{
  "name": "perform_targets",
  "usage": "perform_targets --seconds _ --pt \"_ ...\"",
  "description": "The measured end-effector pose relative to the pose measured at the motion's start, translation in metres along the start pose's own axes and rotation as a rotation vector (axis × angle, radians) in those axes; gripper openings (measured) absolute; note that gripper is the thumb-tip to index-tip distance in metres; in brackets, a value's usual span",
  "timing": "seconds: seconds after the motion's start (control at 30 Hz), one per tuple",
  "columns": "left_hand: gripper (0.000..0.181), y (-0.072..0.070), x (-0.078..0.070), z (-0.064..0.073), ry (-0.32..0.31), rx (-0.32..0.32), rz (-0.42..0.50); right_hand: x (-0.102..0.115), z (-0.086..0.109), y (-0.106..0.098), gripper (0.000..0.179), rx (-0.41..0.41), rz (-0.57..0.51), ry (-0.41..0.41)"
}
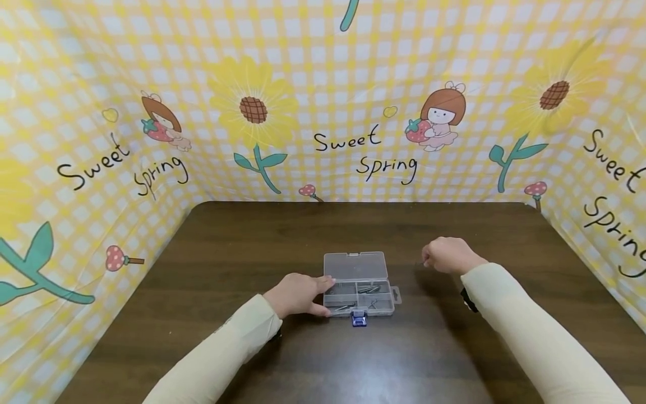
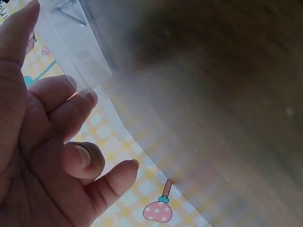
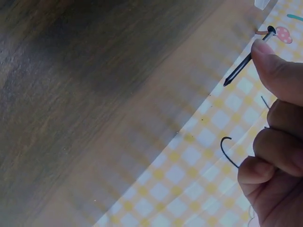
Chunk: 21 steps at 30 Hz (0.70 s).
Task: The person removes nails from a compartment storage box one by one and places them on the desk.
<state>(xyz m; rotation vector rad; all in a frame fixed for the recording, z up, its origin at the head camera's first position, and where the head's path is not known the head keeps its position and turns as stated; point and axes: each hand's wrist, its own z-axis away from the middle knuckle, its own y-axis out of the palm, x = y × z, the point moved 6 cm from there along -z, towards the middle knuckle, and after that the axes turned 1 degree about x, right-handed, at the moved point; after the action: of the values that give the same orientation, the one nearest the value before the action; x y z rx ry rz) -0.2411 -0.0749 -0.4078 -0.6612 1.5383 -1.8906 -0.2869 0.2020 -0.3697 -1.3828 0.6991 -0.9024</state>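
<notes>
A clear plastic compartment box (image 1: 359, 298) lies on the brown table with its lid (image 1: 355, 266) swung open at the back. My left hand (image 1: 299, 295) holds the box's left end between thumb and fingers. Thin metal pieces (image 1: 370, 289) lie in the back right compartment, and others are in the front ones. To the right of the box, above the table, my right hand (image 1: 449, 255) pinches a dark nail (image 3: 238, 69). A dark curved hook (image 3: 226, 149) sticks out from the curled fingers of that same hand; the rest of it is hidden.
A blue latch (image 1: 359, 319) hangs at the box's front and a clear hanging tab (image 1: 396, 294) juts from its right side. Behind and beside the table (image 1: 282, 230) hangs a yellow checked cloth (image 1: 303, 67) with printed flowers.
</notes>
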Motion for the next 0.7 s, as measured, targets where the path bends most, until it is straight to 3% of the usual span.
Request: perform_targets --seconds 0.4,0.7 --pt "0.071 -0.006 -0.002 -0.001 -0.01 0.004 0.012 -0.007 -0.005 0.008 0.015 -0.009 -0.025 0.024" --pt "0.07 -0.003 -0.004 0.0 -0.032 0.019 -0.055 0.005 -0.008 0.017 0.016 0.001 0.035 -0.045"
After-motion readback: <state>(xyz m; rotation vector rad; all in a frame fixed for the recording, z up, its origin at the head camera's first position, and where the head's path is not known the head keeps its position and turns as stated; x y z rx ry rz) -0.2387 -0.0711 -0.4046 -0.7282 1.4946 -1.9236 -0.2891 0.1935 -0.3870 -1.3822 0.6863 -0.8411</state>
